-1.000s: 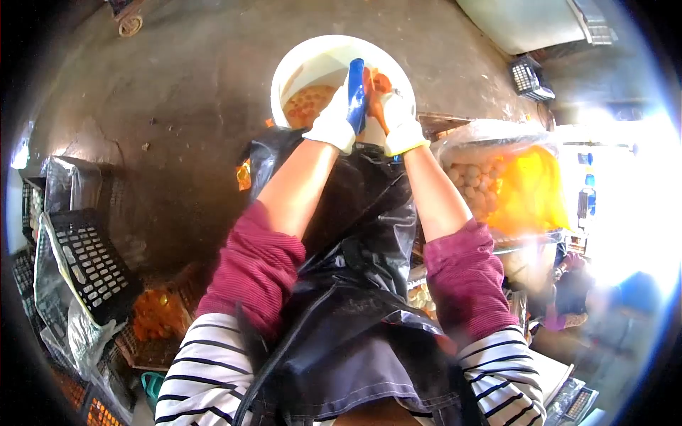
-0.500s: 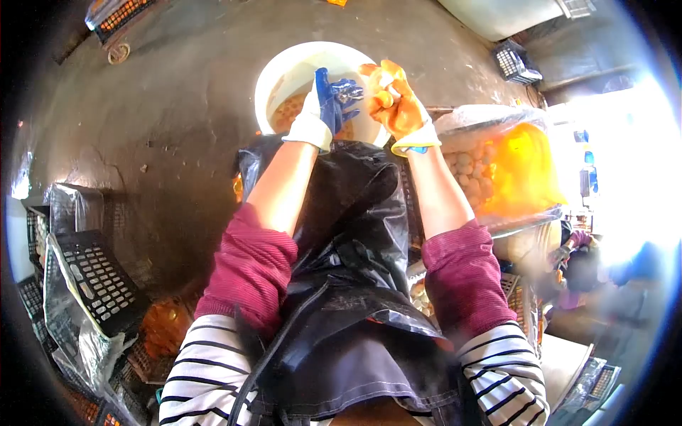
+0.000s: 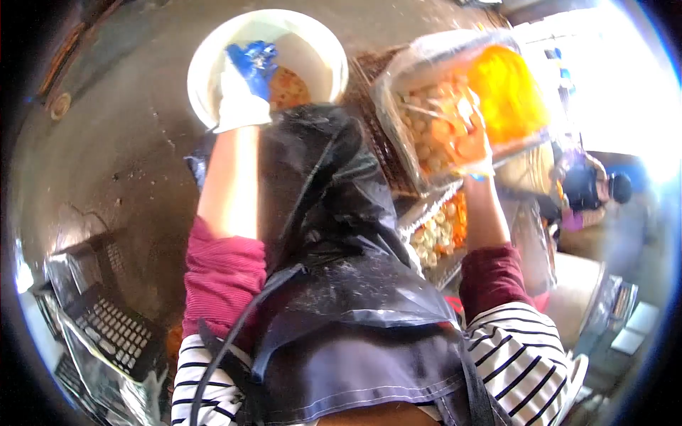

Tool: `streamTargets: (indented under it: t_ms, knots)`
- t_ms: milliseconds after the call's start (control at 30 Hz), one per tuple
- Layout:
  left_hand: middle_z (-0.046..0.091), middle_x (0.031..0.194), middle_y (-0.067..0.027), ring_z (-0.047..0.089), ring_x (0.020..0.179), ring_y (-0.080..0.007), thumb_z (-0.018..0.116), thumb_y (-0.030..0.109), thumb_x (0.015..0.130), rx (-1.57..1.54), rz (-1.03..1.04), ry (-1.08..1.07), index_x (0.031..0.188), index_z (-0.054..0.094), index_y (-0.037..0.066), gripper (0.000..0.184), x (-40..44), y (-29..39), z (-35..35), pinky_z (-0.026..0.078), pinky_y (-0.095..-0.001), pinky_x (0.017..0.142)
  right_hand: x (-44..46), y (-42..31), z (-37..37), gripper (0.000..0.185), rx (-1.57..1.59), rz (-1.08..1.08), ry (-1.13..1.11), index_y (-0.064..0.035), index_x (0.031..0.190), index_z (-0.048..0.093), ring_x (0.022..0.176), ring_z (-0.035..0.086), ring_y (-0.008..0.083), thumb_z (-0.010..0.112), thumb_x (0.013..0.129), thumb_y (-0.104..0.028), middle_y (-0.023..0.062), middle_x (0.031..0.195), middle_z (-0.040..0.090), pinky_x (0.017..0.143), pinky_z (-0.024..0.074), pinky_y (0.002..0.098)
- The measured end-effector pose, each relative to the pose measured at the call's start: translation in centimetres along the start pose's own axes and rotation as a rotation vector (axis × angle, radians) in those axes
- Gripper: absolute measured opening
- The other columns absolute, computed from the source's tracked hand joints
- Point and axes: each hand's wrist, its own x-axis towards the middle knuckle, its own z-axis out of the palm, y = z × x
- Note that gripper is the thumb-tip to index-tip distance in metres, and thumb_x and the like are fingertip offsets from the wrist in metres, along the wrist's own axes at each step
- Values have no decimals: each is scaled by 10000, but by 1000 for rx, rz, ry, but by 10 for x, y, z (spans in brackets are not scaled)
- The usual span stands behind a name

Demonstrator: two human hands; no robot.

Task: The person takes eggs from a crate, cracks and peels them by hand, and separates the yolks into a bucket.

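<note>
My left hand (image 3: 247,79), in a blue and white glove, is over the white bucket (image 3: 328,53); its fingers look curled, and anything in them cannot be made out. Orange-brown contents (image 3: 288,88) show at the bottom of the bucket. My right hand (image 3: 465,138), in an orange glove, reaches over the plastic-lined crate (image 3: 387,117) on the right, among pale round pieces (image 3: 421,135). Motion smears its fingers, so their grip is unclear. A bright orange-yellow thing (image 3: 506,92) lies in the same crate.
Below that crate is another container with pale and orange pieces (image 3: 435,240). A black perforated crate (image 3: 117,334) stands at the lower left. A person in dark clothing (image 3: 584,186) is at the right. A black apron (image 3: 334,234) covers my lap.
My hands have moved apart. The right hand has gone from the bucket to the lined crate, while the left stays over the bucket. The view has shifted towards the right.
</note>
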Motion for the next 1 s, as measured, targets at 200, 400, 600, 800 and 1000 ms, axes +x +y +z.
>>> streamTargets:
  t_ms: [200, 400, 600, 800, 1000]
  knots:
    - [541, 1187, -165, 535, 1067, -271, 261, 513, 939, -84, -132, -49, 1223, 436, -23, 631, 8, -1, -3, 397, -381, 923, -191, -41, -159, 377, -1781, 425, 774, -82, 1151, 507, 961, 580, 217, 515, 869, -331, 145, 1072, 569, 840, 436, 360]
    - [483, 1254, -204, 472, 1149, -325, 237, 520, 933, -83, -273, -91, 1265, 399, -28, 661, 28, -15, -23, 359, -415, 975, -154, -1, -99, 270, -1067, -277, 879, -24, 999, 638, 702, 493, 38, 597, 876, -261, -54, 771, 576, 615, 413, 194]
    - [527, 1185, -220, 512, 1086, -323, 316, 434, 923, 79, -219, -13, 1190, 455, -76, 592, -2, 0, -4, 426, -402, 909, -15, 3, -81, 297, -2261, 55, 471, -78, 1015, 612, 976, 590, 293, 463, 876, -295, 170, 1022, 610, 786, 471, 359]
    - [532, 1160, -271, 528, 1060, -386, 386, 423, 935, 2, -302, -77, 1207, 424, -105, 596, 19, -10, -35, 403, -436, 936, 46, 44, -191, 291, -2655, 355, 364, -50, 1091, 569, 994, 591, 308, 458, 864, -194, 199, 1106, 584, 810, 477, 387]
    - [557, 1107, -169, 526, 1024, -277, 437, 357, 926, 286, -209, -217, 1174, 486, -25, 459, 5, -31, -17, 427, -370, 891, 26, 13, -227, 317, -2585, 389, 206, -75, 1118, 566, 923, 597, 255, 435, 892, -256, 141, 1025, 612, 750, 475, 386]
